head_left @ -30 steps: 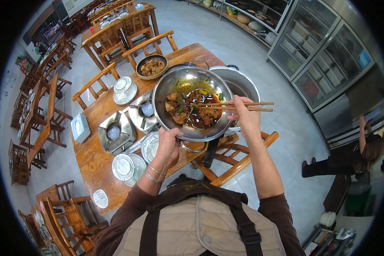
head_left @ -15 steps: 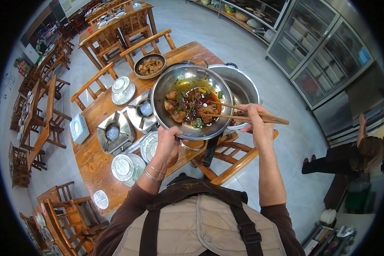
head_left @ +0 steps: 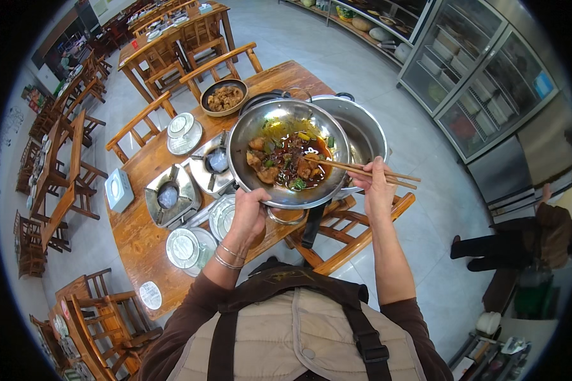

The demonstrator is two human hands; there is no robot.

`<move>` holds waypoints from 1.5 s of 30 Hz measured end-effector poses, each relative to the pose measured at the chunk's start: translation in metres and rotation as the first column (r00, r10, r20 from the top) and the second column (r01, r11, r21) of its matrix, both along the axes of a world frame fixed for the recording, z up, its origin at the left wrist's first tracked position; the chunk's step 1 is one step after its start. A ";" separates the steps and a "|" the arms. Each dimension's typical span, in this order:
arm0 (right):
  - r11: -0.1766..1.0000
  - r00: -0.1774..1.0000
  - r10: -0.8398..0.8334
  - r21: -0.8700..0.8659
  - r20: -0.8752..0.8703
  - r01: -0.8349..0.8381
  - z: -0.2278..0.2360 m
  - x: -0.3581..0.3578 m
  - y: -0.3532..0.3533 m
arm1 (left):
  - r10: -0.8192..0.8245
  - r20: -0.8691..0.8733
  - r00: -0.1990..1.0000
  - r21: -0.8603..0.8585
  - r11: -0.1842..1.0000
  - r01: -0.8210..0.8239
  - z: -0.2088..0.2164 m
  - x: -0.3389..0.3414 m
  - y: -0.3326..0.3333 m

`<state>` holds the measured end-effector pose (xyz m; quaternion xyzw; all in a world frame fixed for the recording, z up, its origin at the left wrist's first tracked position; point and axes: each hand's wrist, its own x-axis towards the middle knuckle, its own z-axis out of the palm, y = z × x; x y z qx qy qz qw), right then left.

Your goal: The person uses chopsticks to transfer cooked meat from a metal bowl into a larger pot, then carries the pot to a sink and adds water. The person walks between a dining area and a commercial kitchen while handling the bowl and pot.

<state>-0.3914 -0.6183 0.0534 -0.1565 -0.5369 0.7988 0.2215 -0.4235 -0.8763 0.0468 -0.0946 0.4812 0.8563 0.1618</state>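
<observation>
Wooden table [head_left: 140, 235] on your left carries two small gas burners [head_left: 171, 197] and wrapped dish sets. Your left hand [head_left: 248, 213] grips the near rim of the steel bowl [head_left: 289, 155], fingers curled under it, tilting its stew toward the big empty steel pot [head_left: 362, 133] behind. Your right hand [head_left: 375, 184] pinches the chopsticks [head_left: 362, 170]; a second ago their tips sat mid-bowl, now they reach the right edge, so the food looks about to be raked over.
</observation>
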 end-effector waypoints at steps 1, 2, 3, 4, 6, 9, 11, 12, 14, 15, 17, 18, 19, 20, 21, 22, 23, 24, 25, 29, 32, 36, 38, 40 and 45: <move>1.000 1.000 -0.007 -0.010 -0.011 0.007 -0.001 -0.001 0.000 | 0.009 0.006 1.000 0.001 1.000 -0.009 0.000 0.000 0.000; 1.000 1.000 -0.015 -0.019 -0.022 0.014 -0.002 -0.002 0.000 | 0.006 0.000 1.000 -0.002 1.000 -0.006 0.000 0.000 0.000; 0.999 0.999 -0.022 -0.028 -0.032 0.021 -0.002 -0.002 0.000 | 0.003 -0.006 1.000 -0.005 1.000 -0.003 0.000 -0.001 0.000; 0.997 0.999 -0.026 -0.067 -0.040 0.023 -0.002 -0.002 0.000 | 0.001 -0.012 1.000 -0.007 1.000 -0.001 0.000 -0.001 -0.001; 0.989 0.998 -0.036 -0.144 -0.055 0.028 0.000 -0.002 0.000 | -0.005 -0.021 1.000 -0.003 1.000 0.005 0.004 -0.001 -0.001; 0.961 0.994 -0.088 -0.268 -0.059 0.069 0.001 -0.005 0.003 | -0.008 -0.024 1.000 -0.006 1.000 0.008 0.004 -0.003 -0.001; 0.946 0.991 -0.119 -0.311 -0.067 0.093 0.004 -0.008 0.010 | 0.000 -0.018 1.000 -0.014 1.000 -0.001 0.004 -0.003 -0.002; 0.938 0.988 -0.136 -0.331 -0.070 0.106 0.006 -0.009 0.014 | 0.007 -0.013 1.000 -0.019 1.000 -0.007 0.004 -0.003 -0.001; 0.931 0.980 -0.172 -0.340 -0.101 0.129 0.013 -0.011 0.022 | 0.018 -0.016 1.000 -0.019 1.000 -0.018 0.004 -0.004 -0.001; 0.928 0.975 -0.190 -0.345 -0.117 0.139 0.017 -0.012 0.026 | 0.023 -0.024 0.999 -0.013 1.000 -0.023 0.003 -0.004 -0.002; 0.922 0.964 -0.235 -0.342 -0.126 0.180 0.024 -0.013 0.035 | 0.031 -0.031 0.999 -0.011 0.999 -0.031 0.004 -0.004 -0.002; 0.919 0.956 -0.259 -0.341 -0.141 0.199 0.026 -0.014 0.041 | 0.036 -0.031 0.999 -0.015 0.999 -0.036 0.005 -0.005 -0.002; 0.915 0.947 -0.283 -0.340 -0.155 0.218 0.027 -0.014 0.047 | 0.041 -0.031 0.999 -0.019 0.999 -0.042 0.007 -0.005 -0.002; 0.912 0.936 -0.313 -0.327 -0.162 0.249 0.028 -0.014 0.053 | 0.049 -0.028 0.998 -0.013 0.999 -0.050 0.008 -0.005 -0.002; 0.911 0.926 -0.338 -0.306 -0.171 0.276 0.029 -0.015 0.056 | 0.058 -0.025 0.998 -0.009 0.998 -0.058 0.010 -0.004 -0.002; 0.909 0.915 -0.362 -0.286 -0.181 0.303 0.031 -0.015 0.059 | 0.067 -0.022 0.998 -0.004 0.998 -0.067 0.011 -0.004 -0.002; 0.906 0.903 -0.384 -0.266 -0.191 0.329 0.032 -0.015 0.062 | 0.069 -0.021 0.997 -0.009 0.998 -0.069 0.010 -0.005 -0.003; 0.912 0.907 -0.387 -0.214 -0.164 0.350 0.030 -0.016 0.066 | 0.069 -0.018 0.997 -0.014 0.997 -0.070 0.008 -0.006 -0.005; 0.933 0.927 -0.353 -0.116 -0.124 0.340 0.027 -0.016 0.069 | 0.070 -0.016 0.997 -0.019 0.997 -0.070 0.007 -0.006 -0.005; 0.943 0.952 -0.302 0.132 -0.052 0.307 0.025 -0.019 0.063 | 0.042 -0.032 0.999 0.002 0.999 -0.042 0.007 -0.008 -0.006; 0.981 0.984 -0.142 0.118 -0.108 0.155 0.035 -0.022 0.034 | 0.019 -0.003 1.000 0.015 1.000 -0.019 0.006 -0.007 -0.005; 0.967 0.980 0.182 0.195 -0.085 -0.163 0.044 -0.030 -0.021 | -0.015 -0.037 0.999 0.015 1.000 0.016 0.012 -0.006 0.000; 0.944 0.961 0.271 0.214 -0.061 -0.252 0.047 -0.033 -0.049 | -0.016 -0.014 1.000 -0.005 1.000 0.016 0.008 -0.005 0.000; 0.930 0.950 0.304 0.237 -0.064 -0.282 0.042 -0.039 -0.063 | -0.032 -0.005 0.999 -0.011 0.999 0.032 0.007 -0.004 0.002; 0.911 0.954 0.301 0.301 -0.017 -0.282 0.047 -0.040 -0.074 | -0.065 -0.014 0.998 0.005 0.998 0.065 0.007 -0.002 0.002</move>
